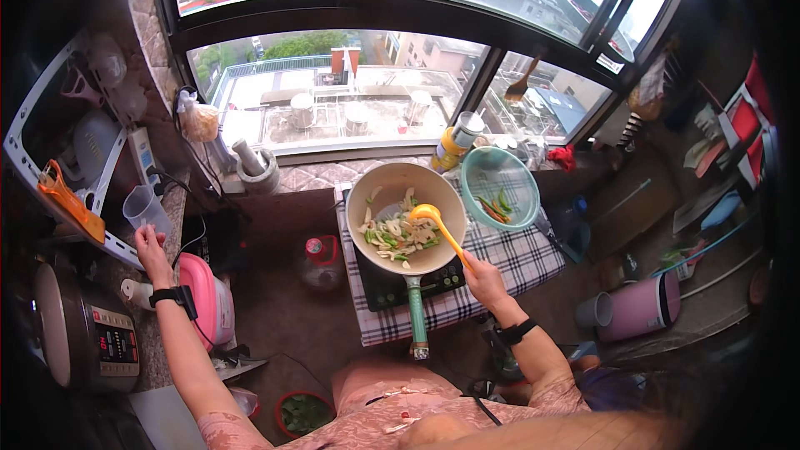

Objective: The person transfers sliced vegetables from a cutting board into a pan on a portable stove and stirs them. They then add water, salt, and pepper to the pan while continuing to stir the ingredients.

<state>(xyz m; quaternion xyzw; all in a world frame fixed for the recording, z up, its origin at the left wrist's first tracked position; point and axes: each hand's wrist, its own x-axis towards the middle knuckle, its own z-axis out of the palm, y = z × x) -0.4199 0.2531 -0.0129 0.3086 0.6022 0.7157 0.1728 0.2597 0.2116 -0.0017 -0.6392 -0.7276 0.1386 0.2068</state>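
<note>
My right hand [486, 280] grips the handle of a yellow ladle [445, 229], whose bowl rests among the food in a pale-lined pan [409, 170]. Sliced pale pieces and cut green peppers [400, 234] lie in the pan. Its green handle [417, 312] points towards me, with no hand on it. Under the pan is a black induction cooker [375, 290] on a checked cloth [519, 262]. Far to the left, my left hand [152, 250] has its fingers on the near side of a clear plastic measuring cup [145, 205], tilted above the side counter.
A green plastic basket [530, 206] with several chillies stands right of the pan. On the sill are a stone mortar [259, 176] and a yellow can [445, 149]. A rice cooker [87, 331] and pink tub [203, 300] stand left. A large bottle [320, 269] is on the floor.
</note>
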